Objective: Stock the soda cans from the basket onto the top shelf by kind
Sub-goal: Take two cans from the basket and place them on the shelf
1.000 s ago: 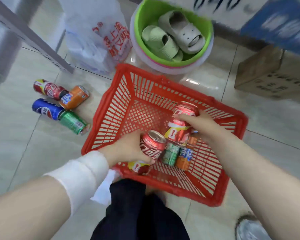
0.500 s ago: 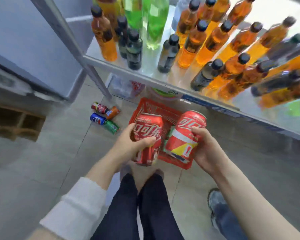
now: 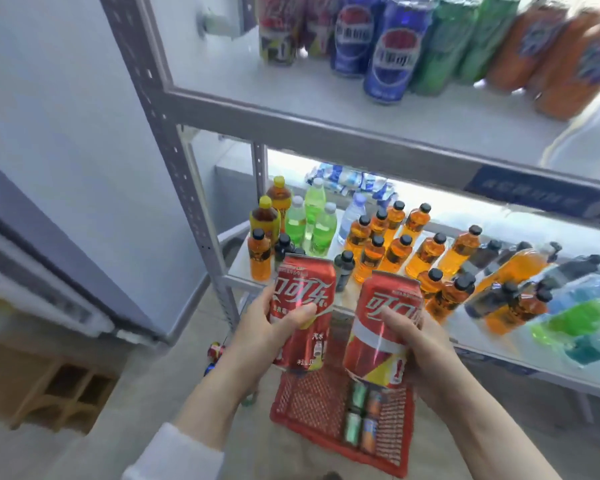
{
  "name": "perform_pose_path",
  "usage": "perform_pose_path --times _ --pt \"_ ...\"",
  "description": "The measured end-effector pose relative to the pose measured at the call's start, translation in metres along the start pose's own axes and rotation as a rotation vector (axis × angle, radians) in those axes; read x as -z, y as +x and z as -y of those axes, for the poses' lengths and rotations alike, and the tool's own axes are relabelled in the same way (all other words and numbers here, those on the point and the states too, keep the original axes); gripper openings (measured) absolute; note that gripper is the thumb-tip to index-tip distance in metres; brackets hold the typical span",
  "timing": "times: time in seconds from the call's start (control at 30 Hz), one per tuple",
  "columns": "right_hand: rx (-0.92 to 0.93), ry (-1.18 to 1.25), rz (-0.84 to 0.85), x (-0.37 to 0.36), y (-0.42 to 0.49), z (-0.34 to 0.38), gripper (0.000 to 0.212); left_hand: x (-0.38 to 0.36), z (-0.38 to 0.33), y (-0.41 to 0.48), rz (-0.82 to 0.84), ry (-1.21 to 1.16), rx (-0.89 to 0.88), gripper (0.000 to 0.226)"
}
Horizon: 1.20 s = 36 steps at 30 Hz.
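Grey floor underfoot carries the red basket (image 3: 312, 403), green and orange cans (image 3: 359, 414) inside. Above it, the left hand (image 3: 260, 327) grips a red cola can (image 3: 303, 292); the right hand (image 3: 426, 344) grips a second cola can (image 3: 383, 323). Beyond, bottles (image 3: 395, 251) crowd the lower shelf (image 3: 238, 268), and sorted cans (image 3: 388, 57) stand on the top shelf (image 3: 291, 95).

Bright, cool white light fills the scene. The strongest source is a glowing band beyond the fingers (image 3: 297, 315), under the grey metal top shelf (image 3: 326, 112). It washes the white lower shelf (image 3: 513, 353) into glare right of the fingers. The red metal can (image 3: 303, 289) and the red metal can with a yellow patch (image 3: 383, 313) are sharpest, each streaked with soft sheen. High above the fingers the blue printed cans (image 3: 390, 53) are smeared by blur, as are the green plastic bottles (image 3: 575, 327) far right. The grey perforated post (image 3: 160, 109) leans from wide-angle distortion. Below the fingers the red plastic basket (image 3: 309, 403) is soft, in duller light.
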State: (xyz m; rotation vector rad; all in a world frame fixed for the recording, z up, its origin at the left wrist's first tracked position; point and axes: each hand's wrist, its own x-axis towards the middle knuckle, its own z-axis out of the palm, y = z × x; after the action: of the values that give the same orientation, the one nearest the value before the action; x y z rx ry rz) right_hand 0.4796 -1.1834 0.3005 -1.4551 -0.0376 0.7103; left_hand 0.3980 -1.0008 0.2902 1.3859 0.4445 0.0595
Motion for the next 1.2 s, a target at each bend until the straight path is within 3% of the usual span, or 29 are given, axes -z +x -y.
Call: perform_pose_path --times 0.17,0.3,0.47,0.8,0.9,1.2 --pt "0.220 -0.118 -0.024 -0.003 0.016 0.065 0.096 -0.008 -0.062 0.025 -0.060 0.059 -0.184 0.061" --pt "0.316 -0.141 -0.054 0.004 0.032 0.105 0.074 -0.017 -0.098 0.046 -0.110 0.089 -0.280 0.061" --pt "0.432 -0.241 -0.053 0.002 0.056 0.149 0.061 -0.011 -0.134 0.077 -0.134 0.129 -0.335 0.054" --pt "0.657 -0.553 -0.039 -0.061 0.127 0.263 0.073 0.060 -0.210 0.155 -0.195 0.322 -0.440 0.054" --pt "0.649 -0.726 -0.047 -0.082 0.152 0.298 0.073 0.079 -0.222 0.183 -0.174 0.349 -0.463 0.044" --pt "0.620 -1.292 -0.147 -0.122 0.234 0.341 0.086 0.105 -0.236 0.251 -0.111 0.390 -0.494 0.055"
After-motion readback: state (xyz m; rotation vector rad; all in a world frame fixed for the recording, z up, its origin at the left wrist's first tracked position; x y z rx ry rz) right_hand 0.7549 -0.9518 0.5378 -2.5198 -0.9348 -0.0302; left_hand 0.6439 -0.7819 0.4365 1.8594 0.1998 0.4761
